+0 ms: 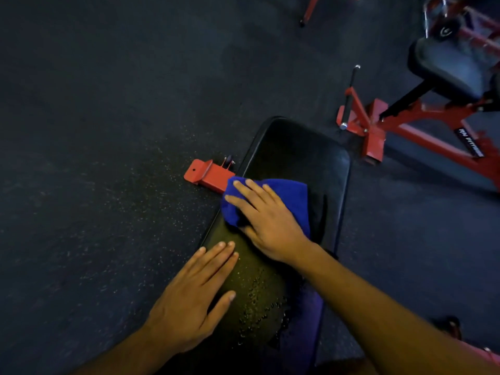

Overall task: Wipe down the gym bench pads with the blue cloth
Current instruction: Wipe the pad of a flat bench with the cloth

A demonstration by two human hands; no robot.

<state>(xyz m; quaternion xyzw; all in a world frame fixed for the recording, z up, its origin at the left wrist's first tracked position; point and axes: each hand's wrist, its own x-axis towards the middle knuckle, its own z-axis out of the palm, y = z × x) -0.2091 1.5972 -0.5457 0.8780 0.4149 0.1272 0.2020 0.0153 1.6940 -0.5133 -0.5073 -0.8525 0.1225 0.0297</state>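
A black bench pad [303, 158] runs from the bottom centre up to the middle of the head view. Droplets glisten on its near part. The blue cloth [292, 193] lies bunched on the pad's left side, and my right hand [266, 220] presses flat on it with straight, spread fingers. My left hand [194, 296] rests flat on the pad's left edge, nearer to me, fingers straight and holding nothing.
A red frame foot [208, 174] sticks out from under the pad on the left. Another red machine [405, 125] with a black seat pad [449, 69] stands at the upper right. Dark speckled rubber floor [94, 158] surrounds the bench.
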